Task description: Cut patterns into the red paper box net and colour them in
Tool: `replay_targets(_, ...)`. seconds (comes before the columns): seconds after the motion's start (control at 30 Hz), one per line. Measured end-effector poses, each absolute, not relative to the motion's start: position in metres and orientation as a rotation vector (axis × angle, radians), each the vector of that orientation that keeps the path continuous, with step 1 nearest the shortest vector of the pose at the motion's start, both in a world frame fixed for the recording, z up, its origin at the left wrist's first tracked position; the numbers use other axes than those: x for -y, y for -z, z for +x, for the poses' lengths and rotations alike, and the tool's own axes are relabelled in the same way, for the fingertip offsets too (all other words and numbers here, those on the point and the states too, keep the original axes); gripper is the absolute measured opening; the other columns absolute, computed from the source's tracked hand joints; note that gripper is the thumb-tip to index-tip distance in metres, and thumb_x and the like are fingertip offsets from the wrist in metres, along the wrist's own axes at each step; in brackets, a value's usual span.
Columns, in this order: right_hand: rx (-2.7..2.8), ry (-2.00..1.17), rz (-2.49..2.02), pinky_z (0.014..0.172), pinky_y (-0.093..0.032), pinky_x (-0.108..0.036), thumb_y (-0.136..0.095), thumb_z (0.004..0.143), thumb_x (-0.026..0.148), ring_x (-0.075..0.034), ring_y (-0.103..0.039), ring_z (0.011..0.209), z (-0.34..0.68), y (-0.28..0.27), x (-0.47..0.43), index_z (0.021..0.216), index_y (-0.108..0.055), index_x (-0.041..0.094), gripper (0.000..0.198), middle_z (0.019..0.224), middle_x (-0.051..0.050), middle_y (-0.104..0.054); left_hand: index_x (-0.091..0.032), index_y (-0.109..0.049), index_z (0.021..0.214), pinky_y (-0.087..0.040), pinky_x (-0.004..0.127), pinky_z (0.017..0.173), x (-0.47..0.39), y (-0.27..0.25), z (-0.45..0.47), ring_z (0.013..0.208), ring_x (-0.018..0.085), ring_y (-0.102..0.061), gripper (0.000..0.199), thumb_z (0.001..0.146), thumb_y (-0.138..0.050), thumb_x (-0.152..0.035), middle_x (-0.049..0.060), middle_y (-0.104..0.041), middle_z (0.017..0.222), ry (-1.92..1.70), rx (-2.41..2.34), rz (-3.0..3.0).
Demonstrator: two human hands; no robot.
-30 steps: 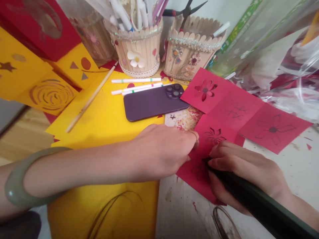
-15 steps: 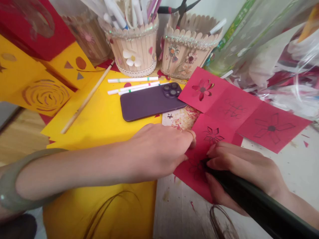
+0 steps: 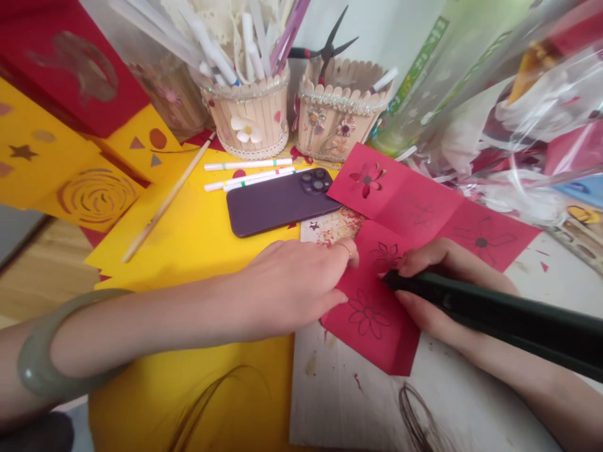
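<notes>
We found the left hand (image 3: pixel 292 285) lying palm down, fingers (image 3: pixel 346 251) held close together and flat, pressing the near-left edge of the red paper (image 3: pixel 424 207). It gripped nothing. A ring showed on one finger; a pale green bangle (image 3: pixel 44 358) sat on the forearm well back from the hand.

The right hand (image 3: pixel 438 289) was closed round a dark green cutting tool (image 3: pixel 494 311), fingers wrapped narrow abt the shaft. Tool tip lay just past the left fingertips, over the paper, between two drawn flowers: one flower outline (image 3: pixel 366 314) directly below the tip, another (image 3: pixel 386 256) just above it. We could not tell whether the tip touched the sheet.

The paper was a folded-out cross of squares, flat on the white work surface (image 3: pixel 348 402). Its far panel carried a cut-out flower (image 3: pixel 367 177), well beyond both sets of fingers.

Beyond the left fingers: a purple phone (image 3: pixel 277 204) face down on yellow card (image 3: pixel 198 226), two white markers (image 3: pixel 247 165) behind it, then two craft-stick pots (image 3: pixel 249 119) w/ pens. A wooden stick (image 3: pixel 164 198) lay far left of the hand.
</notes>
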State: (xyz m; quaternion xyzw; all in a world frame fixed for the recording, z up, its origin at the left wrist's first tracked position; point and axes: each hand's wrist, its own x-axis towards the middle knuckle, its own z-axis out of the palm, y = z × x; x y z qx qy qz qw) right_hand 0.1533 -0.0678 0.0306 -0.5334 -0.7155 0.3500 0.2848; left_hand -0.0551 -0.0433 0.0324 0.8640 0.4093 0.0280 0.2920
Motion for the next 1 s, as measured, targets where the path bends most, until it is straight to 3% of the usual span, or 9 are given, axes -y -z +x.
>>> replay_targets(0.13,1.883,-0.996,-1.404,0.052,-0.039,-0.024,-0.060,0.078,0.026,-0.013,-0.050,0.060,0.157,-0.028,0.065,0.080,-0.051,0.028,0.009,0.072,0.004,-0.056,-0.018,-0.042,0.119,-0.040,0.030,0.060,0.046,-0.030,-0.055,0.068,0.019,-0.057,0.043,0.079,-0.058,-0.024,-0.001,-0.060,0.078,-0.236,-1.159,2.081)
replay_targets(0.3,1.773,-1.179,-1.298,0.056,-0.038,-0.023,-0.059,0.080,0.026,-0.013,-0.051,0.065,0.162,-0.025,0.059,0.083,-0.051,0.027,0.009,0.076,0.004,-0.056,-0.022,-0.044,0.111,-0.044,0.025,0.063,0.051,-0.027,-0.046,0.071,0.012,-0.056,0.046,0.069,-0.060,-0.011,-0.003,-0.053,0.086,-0.494,-1.073,1.555)
replay_targets(0.53,1.573,-1.358,-1.187,0.062,-0.039,-0.026,-0.060,0.078,0.024,-0.014,-0.054,0.069,0.163,-0.022,0.056,0.081,-0.052,0.026,0.009,0.078,0.004,-0.057,-0.026,-0.043,0.113,-0.040,0.022,0.064,0.056,-0.025,-0.039,0.080,0.011,-0.053,0.054,0.067,-0.052,0.000,-0.002,-0.047,0.091,-0.498,-0.892,1.236)
replay_targets(0.7,1.585,-1.336,-1.139,0.052,-0.032,-0.022,-0.059,0.076,0.020,-0.009,-0.044,0.058,0.161,-0.023,0.055,0.078,-0.053,0.024,0.007,0.069,0.006,-0.054,-0.025,-0.050,0.107,-0.039,0.022,0.066,0.056,-0.030,-0.041,0.081,0.011,-0.051,0.045,0.070,-0.047,0.001,-0.003,-0.052,0.092,-0.448,-0.821,1.387)
replay_targets(1.0,1.619,-1.369,-1.096,0.047,-0.030,-0.022,-0.057,0.075,0.017,-0.008,-0.043,0.054,0.163,-0.027,0.056,0.076,-0.052,0.023,0.008,0.067,0.006,-0.054,-0.019,-0.051,0.090,-0.041,0.022,0.065,0.055,-0.032,-0.039,0.076,0.011,-0.054,0.024,0.070,-0.056,-0.006,-0.003,-0.054,0.083,-0.412,-0.923,1.364)
